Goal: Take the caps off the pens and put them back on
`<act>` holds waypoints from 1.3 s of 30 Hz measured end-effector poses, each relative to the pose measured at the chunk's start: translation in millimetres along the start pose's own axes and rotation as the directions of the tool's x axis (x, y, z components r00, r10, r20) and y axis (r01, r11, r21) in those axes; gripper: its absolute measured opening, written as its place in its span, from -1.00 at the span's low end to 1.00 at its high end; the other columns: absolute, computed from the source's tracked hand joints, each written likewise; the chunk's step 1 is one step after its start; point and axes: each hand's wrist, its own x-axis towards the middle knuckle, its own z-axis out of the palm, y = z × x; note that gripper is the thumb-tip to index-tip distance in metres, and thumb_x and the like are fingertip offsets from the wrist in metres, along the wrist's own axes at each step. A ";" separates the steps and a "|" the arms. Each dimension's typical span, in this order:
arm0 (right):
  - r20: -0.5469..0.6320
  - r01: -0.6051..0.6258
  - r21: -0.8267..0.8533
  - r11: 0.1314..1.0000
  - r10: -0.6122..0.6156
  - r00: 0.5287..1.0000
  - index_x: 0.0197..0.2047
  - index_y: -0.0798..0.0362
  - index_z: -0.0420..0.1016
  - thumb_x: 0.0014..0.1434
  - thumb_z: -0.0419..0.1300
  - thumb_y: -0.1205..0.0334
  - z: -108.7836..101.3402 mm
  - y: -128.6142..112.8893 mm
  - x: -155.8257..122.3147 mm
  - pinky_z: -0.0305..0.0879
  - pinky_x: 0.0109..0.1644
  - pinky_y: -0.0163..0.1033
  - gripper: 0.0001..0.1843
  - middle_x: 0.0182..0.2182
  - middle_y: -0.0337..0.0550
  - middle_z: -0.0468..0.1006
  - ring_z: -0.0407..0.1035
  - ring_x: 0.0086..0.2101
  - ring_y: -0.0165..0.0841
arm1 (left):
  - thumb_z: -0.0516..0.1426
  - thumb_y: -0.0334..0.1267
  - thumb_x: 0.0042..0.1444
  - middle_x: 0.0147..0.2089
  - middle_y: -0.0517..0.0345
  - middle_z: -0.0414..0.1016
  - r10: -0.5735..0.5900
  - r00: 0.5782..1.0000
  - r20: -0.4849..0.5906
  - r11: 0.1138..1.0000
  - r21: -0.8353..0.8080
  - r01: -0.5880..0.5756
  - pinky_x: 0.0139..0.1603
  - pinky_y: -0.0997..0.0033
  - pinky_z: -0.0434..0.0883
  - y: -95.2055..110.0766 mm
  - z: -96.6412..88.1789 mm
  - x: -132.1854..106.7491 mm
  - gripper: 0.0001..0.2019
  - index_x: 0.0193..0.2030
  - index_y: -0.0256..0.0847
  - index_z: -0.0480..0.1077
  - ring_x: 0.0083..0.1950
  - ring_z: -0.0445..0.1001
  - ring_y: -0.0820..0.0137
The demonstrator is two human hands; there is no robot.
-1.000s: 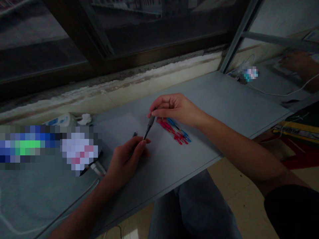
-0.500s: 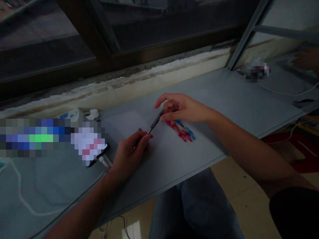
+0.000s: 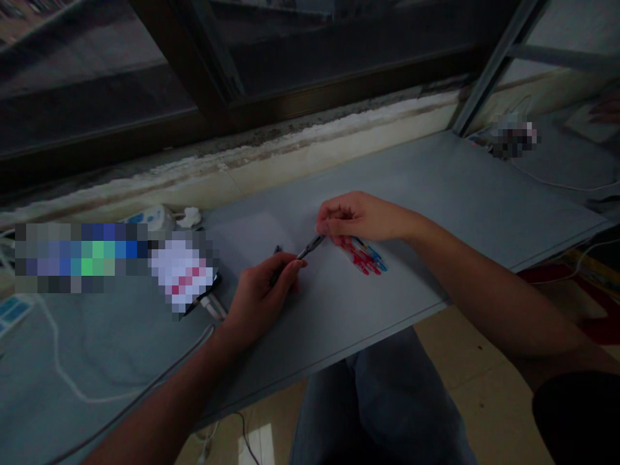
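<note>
My left hand [image 3: 265, 289] rests on the grey table [image 3: 436, 194] with its fingers pinched round the lower end of a thin grey pen-like tool [image 3: 310, 247]. My right hand [image 3: 361, 216] is curled over the tool's upper end, fingers closed on it. The tool slants between the two hands just above the table. Right behind my right hand lies a small bunch of red and blue pens [image 3: 364, 257] on the table. A small dark piece [image 3: 278, 248] sticks up by my left fingers; I cannot make out what it is.
A phone with a white cable [image 3: 203, 300] lies left of my left hand. White cords [image 3: 58, 374] run over the left of the table. A white and blue object [image 3: 150, 219] sits by the window sill. Another person's hand [image 3: 608, 106] is at the far right.
The tool has tipped from steep to a low slant. My right hand has come down and closed over its top end. The view has shifted slightly left.
</note>
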 end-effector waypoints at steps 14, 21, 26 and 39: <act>0.004 0.020 -0.096 0.995 -0.019 1.000 -0.27 0.12 0.53 0.26 0.32 -0.06 0.1 -5.1 -5.9 0.15 -0.44 -0.32 -0.63 -0.51 -0.22 0.56 0.35 -0.54 -0.46 | 0.07 -0.11 0.42 -0.50 0.24 0.53 0.080 0.996 -0.044 0.995 0.070 -0.077 -0.44 0.52 0.32 1.6 0.6 -0.8 -0.68 -0.13 -0.27 0.56 -0.52 0.42 0.49; 0.054 -0.095 -0.171 0.981 0.105 0.993 -0.52 0.08 0.38 0.36 0.10 -0.27 4.8 -5.4 -4.6 0.13 -0.44 -0.31 -0.37 -0.69 -0.28 0.39 0.24 -0.64 -0.50 | 0.11 -0.15 0.44 -0.49 0.22 0.57 0.257 0.963 -0.088 0.951 0.198 -0.236 -0.37 0.48 0.40 -10.2 2.6 -0.6 -0.74 -0.09 -0.22 0.60 -0.46 0.48 0.45; 0.047 -0.144 -0.128 0.981 0.151 0.987 -0.61 0.05 0.29 0.32 0.14 -0.32 6.0 -6.8 -5.1 0.00 -0.52 -0.30 -0.31 -0.76 -0.36 0.21 0.07 -0.70 -0.54 | 0.17 -0.13 0.43 -0.39 0.12 0.63 0.354 0.928 -0.113 0.909 0.274 -0.314 -0.14 0.30 0.47 -13.7 3.4 -2.2 -0.74 -0.06 -0.24 0.62 -0.33 0.55 0.35; -0.109 -0.092 0.077 0.993 0.100 0.989 -0.49 0.11 0.41 0.21 0.35 -0.12 14.8 -8.4 3.3 0.13 -0.50 -0.35 -0.51 -0.62 -0.29 0.45 0.24 -0.61 -0.53 | 0.17 -0.24 0.43 -0.02 0.00 0.56 0.571 0.755 0.324 0.766 0.122 -0.632 -0.05 0.32 0.57 6.3 4.1 -9.3 -0.71 0.24 -0.17 0.40 -0.05 0.60 0.31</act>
